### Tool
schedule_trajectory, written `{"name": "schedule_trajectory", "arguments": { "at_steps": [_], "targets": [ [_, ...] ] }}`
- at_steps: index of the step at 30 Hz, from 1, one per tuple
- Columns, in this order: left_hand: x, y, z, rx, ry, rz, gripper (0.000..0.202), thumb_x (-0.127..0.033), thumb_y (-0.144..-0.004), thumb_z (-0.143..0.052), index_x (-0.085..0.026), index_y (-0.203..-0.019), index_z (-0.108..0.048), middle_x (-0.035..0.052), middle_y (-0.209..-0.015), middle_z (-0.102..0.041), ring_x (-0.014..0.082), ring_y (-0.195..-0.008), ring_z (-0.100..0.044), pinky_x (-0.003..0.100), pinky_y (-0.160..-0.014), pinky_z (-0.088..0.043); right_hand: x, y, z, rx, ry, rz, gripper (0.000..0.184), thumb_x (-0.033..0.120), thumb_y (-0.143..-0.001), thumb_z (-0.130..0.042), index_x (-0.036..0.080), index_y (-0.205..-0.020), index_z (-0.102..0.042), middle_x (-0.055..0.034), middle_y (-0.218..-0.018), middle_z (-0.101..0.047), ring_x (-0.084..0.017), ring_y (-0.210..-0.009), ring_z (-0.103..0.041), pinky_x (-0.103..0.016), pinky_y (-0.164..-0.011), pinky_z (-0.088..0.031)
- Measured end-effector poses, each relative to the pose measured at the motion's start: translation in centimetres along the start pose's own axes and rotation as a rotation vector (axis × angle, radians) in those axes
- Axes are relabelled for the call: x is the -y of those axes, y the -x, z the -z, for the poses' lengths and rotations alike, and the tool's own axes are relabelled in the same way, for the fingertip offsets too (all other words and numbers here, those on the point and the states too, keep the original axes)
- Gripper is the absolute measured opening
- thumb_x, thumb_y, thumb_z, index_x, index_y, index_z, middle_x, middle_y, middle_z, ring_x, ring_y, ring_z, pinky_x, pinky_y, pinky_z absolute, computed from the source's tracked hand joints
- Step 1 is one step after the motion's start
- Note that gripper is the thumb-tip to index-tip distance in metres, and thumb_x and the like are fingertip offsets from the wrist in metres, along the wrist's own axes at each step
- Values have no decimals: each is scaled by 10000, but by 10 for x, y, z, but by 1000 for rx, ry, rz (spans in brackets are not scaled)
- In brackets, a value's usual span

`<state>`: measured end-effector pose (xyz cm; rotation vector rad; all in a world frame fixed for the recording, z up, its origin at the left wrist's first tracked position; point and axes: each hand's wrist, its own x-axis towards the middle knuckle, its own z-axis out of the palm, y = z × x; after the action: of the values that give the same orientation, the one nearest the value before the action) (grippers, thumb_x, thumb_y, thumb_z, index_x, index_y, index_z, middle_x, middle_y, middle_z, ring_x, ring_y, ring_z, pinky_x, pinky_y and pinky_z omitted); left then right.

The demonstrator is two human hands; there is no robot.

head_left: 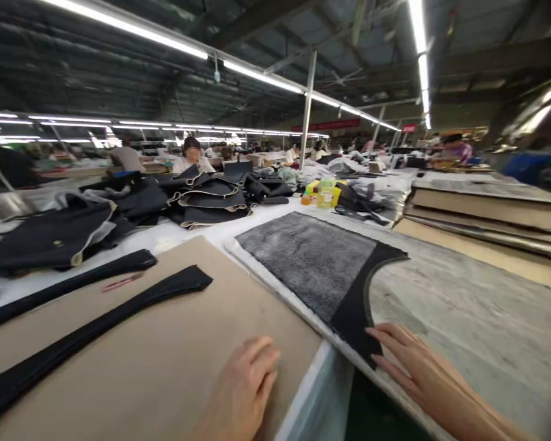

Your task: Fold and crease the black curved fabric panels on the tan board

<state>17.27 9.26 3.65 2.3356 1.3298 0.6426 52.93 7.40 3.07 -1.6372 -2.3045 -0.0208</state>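
My right hand (408,361) has its fingers stretched out, with the fingertips on the curved edge of a black fabric panel (351,306). A fuzzy dark grey piece (310,257) covers most of that panel, which lies flat on a grey, marbled-looking board (459,306). My left hand (248,386) is over a brown board (165,367), loosely bent with the fingers a little apart and nothing visible in it. Two long black strips (133,306) with flared ends lie on the brown board to its left. Between them lies a small pinkish tool (122,282), too blurred to name.
Dark fabric pieces with pale edges (211,199) are piled behind the boards. Yellow items and small bottles (324,195) stand at the back middle. Stacked brown boards (487,211) rise at the right. A gap (371,404) separates the two work surfaces near me. Another person (193,159) sits beyond the pile.
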Motion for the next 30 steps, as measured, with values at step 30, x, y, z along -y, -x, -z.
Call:
{"name": "schedule_trajectory", "arguments": {
  "at_steps": [30],
  "targets": [
    [-40, -96, -76, 12, 86, -77, 595, -29, -855, -297, -189, -1427, -341, 9, -1335, -570, 203, -1388, -265, 462, -1157, -252, -23, -87, 7, 198, 206, 611, 194, 37, -914, -376, 165, -853, -509, -52, -825, -515, -185, -695, -514, -297, -593, -361]
  ]
}}
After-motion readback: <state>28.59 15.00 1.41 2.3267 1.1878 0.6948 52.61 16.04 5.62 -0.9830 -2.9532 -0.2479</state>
